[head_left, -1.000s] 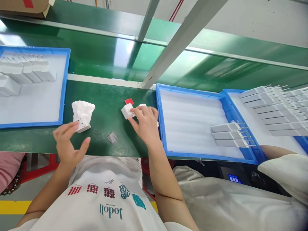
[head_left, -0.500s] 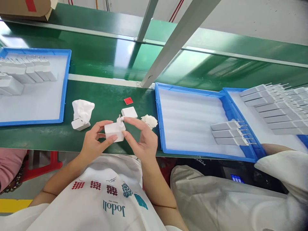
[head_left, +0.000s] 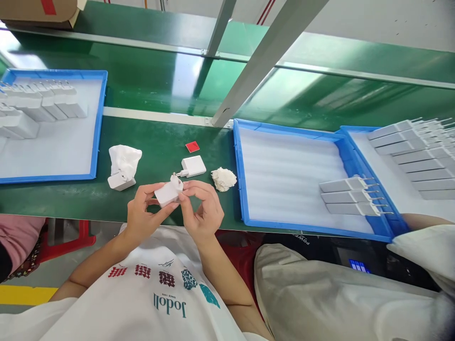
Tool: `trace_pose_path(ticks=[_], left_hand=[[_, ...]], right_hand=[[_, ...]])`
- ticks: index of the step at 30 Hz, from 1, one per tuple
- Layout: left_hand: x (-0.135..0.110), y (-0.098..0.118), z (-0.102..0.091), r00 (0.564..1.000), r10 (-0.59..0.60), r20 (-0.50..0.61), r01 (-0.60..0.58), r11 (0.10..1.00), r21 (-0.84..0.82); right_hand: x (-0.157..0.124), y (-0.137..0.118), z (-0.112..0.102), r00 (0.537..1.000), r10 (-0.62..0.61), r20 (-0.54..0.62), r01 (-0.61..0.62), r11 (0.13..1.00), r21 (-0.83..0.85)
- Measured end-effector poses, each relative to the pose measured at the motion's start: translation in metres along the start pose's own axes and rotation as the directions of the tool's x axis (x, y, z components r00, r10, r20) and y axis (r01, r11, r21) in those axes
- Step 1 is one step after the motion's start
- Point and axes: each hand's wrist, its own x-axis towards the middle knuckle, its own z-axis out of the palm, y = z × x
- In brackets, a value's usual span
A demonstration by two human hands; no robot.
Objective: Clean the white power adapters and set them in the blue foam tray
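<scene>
Both my hands hold one white charger plug [head_left: 168, 192] just above the near edge of the green bench [head_left: 159, 137]. My left hand [head_left: 144, 213] grips its body from the left, thumb underneath. My right hand [head_left: 201, 208] pinches its right end, near the metal prongs. A second white charger [head_left: 193, 166] lies flat on the bench just beyond. A third charger [head_left: 121, 181] sits to the left with a crumpled white cloth [head_left: 124, 159] draped over it.
A small white wad [head_left: 223, 179] and a red square [head_left: 192, 147] lie by the chargers. Blue trays [head_left: 97, 123] [head_left: 240, 180] with rows of chargers flank the spot. A slanted metal bar [head_left: 263, 57] crosses overhead. A person's sleeve [head_left: 423, 246] shows at right.
My right hand lifted a charger off the bench and brought it toward me; my left hand came across and took hold of it. Both hands now turn it slightly.
</scene>
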Motion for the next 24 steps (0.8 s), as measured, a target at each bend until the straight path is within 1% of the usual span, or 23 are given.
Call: trace_pose_path(ticks=[4, 7, 9, 10, 11, 13, 15, 17, 18, 20, 22, 23, 24], left_hand=[[-0.002, 0.0, -0.001, 0.997, -0.069, 0.02, 0.069, 0.998, 0.004], [-0.001, 0.002, -0.003, 0.996, -0.087, 0.01, 0.088, 0.996, -0.021], [0.001, 0.004, -0.005, 0.987, -0.147, 0.062, 0.152, 0.984, -0.092], [0.003, 0.005, -0.006, 0.974, -0.192, 0.119, 0.208, 0.967, -0.145], [0.004, 0.007, -0.007, 0.954, -0.237, 0.185, 0.273, 0.94, -0.203], [0.007, 0.008, -0.009, 0.901, -0.305, 0.309, 0.399, 0.863, -0.311], [0.009, 0.006, -0.012, 0.858, -0.348, 0.378, 0.486, 0.788, -0.377], [0.01, 0.002, -0.015, 0.826, -0.385, 0.411, 0.543, 0.737, -0.402], [0.01, -0.001, -0.016, 0.815, -0.402, 0.417, 0.563, 0.719, -0.407], [0.01, -0.008, -0.018, 0.804, -0.437, 0.404, 0.587, 0.692, -0.42], [0.01, -0.012, -0.019, 0.803, -0.464, 0.375, 0.595, 0.667, -0.449], [0.01, -0.014, -0.018, 0.806, -0.466, 0.365, 0.592, 0.655, -0.469], [0.01, -0.015, -0.017, 0.81, -0.459, 0.364, 0.586, 0.645, -0.49]], right_hand=[[-0.002, 0.003, -0.001, 1.0, -0.003, -0.008, 0.003, 1.0, 0.003], [-0.003, 0.005, -0.004, 0.999, -0.05, -0.012, 0.05, 0.998, -0.03], [-0.003, 0.006, -0.005, 0.998, -0.06, 0.017, 0.06, 0.998, 0.006], [-0.003, 0.007, -0.006, 0.999, -0.029, 0.039, 0.027, 0.998, 0.051], [-0.003, 0.007, -0.006, 0.997, 0.024, 0.068, -0.031, 0.994, 0.107], [-0.004, 0.007, -0.007, 0.977, 0.154, 0.145, -0.184, 0.957, 0.224], [-0.005, 0.008, -0.01, 0.945, 0.263, 0.192, -0.313, 0.896, 0.313], [-0.004, 0.012, -0.019, 0.919, 0.358, 0.167, -0.394, 0.849, 0.35], [-0.002, 0.016, -0.026, 0.901, 0.41, 0.14, -0.433, 0.838, 0.332], [0.004, 0.027, -0.045, 0.849, 0.52, 0.096, -0.528, 0.823, 0.208], [0.013, 0.041, -0.067, 0.785, 0.615, 0.073, -0.616, 0.787, 0.0], [0.017, 0.049, -0.076, 0.759, 0.648, 0.059, -0.641, 0.76, -0.111], [0.02, 0.057, -0.084, 0.743, 0.668, 0.042, -0.647, 0.732, -0.213]])
